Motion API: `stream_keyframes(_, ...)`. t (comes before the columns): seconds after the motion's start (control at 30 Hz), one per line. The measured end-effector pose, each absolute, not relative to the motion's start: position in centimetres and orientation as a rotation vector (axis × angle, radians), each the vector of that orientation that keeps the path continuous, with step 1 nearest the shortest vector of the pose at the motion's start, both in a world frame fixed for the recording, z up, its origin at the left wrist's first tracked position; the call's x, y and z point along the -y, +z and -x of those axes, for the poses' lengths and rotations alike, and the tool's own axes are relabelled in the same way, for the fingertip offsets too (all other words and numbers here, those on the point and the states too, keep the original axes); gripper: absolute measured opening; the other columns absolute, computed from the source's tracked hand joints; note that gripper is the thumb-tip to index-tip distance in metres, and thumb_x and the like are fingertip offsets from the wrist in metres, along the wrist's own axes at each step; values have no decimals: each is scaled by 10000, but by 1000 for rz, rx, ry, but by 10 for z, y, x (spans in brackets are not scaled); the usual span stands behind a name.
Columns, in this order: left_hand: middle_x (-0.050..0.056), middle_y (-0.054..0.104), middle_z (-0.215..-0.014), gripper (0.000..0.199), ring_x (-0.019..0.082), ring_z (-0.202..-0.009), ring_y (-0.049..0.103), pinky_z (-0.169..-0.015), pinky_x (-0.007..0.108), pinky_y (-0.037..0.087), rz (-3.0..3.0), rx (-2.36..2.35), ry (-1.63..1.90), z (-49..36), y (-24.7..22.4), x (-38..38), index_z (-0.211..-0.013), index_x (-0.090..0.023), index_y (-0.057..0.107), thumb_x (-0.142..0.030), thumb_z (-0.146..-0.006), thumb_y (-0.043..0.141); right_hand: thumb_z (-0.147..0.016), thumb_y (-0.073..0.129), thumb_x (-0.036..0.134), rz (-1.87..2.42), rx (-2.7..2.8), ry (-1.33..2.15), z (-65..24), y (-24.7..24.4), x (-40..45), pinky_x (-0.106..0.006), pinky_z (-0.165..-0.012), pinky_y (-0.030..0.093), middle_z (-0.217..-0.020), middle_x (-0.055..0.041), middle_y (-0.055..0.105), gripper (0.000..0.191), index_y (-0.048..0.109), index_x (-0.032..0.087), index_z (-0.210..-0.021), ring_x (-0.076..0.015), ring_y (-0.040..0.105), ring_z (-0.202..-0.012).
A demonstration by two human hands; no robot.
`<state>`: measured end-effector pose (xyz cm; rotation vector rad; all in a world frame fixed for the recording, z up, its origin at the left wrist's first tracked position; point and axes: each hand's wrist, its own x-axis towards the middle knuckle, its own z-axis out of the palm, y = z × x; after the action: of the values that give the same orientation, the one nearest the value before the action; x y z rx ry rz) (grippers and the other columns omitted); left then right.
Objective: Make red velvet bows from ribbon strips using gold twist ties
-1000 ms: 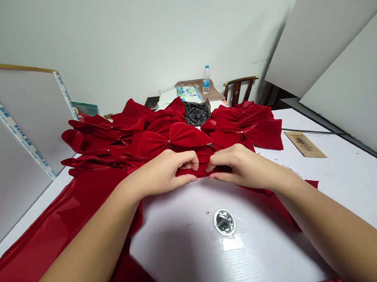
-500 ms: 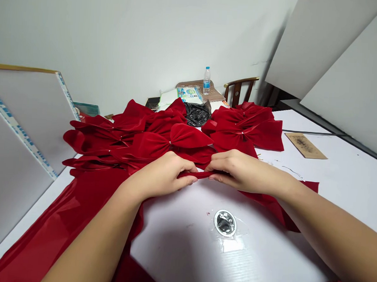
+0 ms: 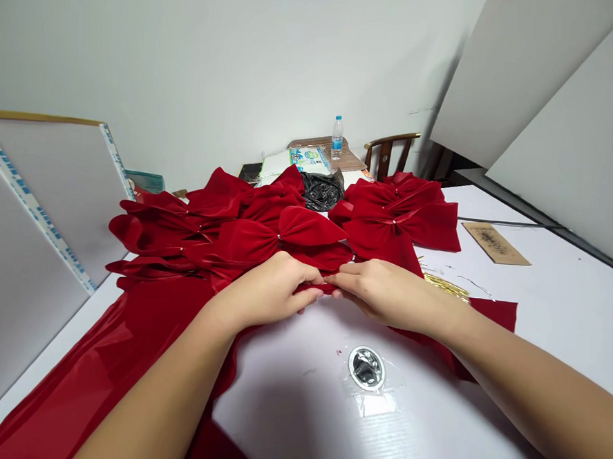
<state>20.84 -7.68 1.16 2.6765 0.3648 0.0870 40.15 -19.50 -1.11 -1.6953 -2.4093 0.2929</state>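
Note:
My left hand (image 3: 282,290) and my right hand (image 3: 373,287) meet near the middle, fingertips almost touching. Both are closed on a gathered strip of red fabric (image 3: 330,289) between them. The fabric spreads out under my right forearm, where a red end (image 3: 496,314) shows. Just beyond my hands lie finished-looking red bows (image 3: 280,236) with small pale ties at their centres, and more red bows (image 3: 395,224) sit to the right. A long red cloth (image 3: 106,356) runs down the left side beneath my left arm.
Gold ties (image 3: 445,286) lie behind my right forearm on the white table (image 3: 306,409). A round grommet (image 3: 366,368) is near the front. Farther off are a brown card (image 3: 497,243), a black plastic bag (image 3: 323,191), a water bottle (image 3: 337,138) and a chair (image 3: 388,155).
My right fingers have moved left, closer to my left fingertips, so less of the gathered fabric shows between them. The gold ties now show beside my right forearm.

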Motion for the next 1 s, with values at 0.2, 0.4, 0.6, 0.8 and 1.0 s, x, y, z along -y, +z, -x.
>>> stream_keyframes(0.2, -3, 767, -731, 172, 123, -646, 685, -677, 221, 446, -2608, -398, 76, -207, 16, 79, -930, -166, 779, -191, -951, 610, -1023, 503, 138, 1574, 2343, 231, -405, -18, 192, -261, -648, 366, -951, -50, 640, 222, 722, 167, -1038, -128, 571, -735)
stream_keyframes(0.4, 13, 776, -767, 168, 133, -642, 672, -665, 240, 434, -2642, -410, 63, -207, 17, 79, -916, -166, 776, -189, -943, 611, -1018, 501, 119, 1529, 2317, 212, -409, -25, 191, -245, -624, 346, -935, -46, 633, 224, 716, 173, -1052, -111, 538, -699)
stream_keyframes(0.6, 31, 776, -833, 162, 135, -671, 656, -659, 255, 412, -2716, -416, 137, -207, 11, 81, -910, -162, 770, -192, -942, 614, -975, 524, 122, 1528, 2322, 130, -404, -26, 190, -261, -621, 314, -779, -25, 600, 178, 679, 140, -890, -111, 480, -642)
stream_keyframes(0.8, 40, 759, -820, 199, 167, -715, 672, -665, 284, 421, -2748, -524, 240, -212, 8, 94, -862, -164, 736, -201, -967, 571, -982, 499, 148, 1588, 2281, -136, -397, -24, 194, -291, -601, 282, -735, -19, 608, 180, 635, 147, -864, -119, 478, -607)
stream_keyframes(1.0, 64, 746, -1245, 402, 265, -1072, 710, -900, 355, 499, -2644, -532, 475, -205, 19, 104, -1344, -239, 628, -427, -989, 604, -999, 468, 204, 1571, 2047, -477, -408, -4, 209, -298, -619, 386, -816, -78, 706, 230, 692, 161, -976, -173, 618, -692)
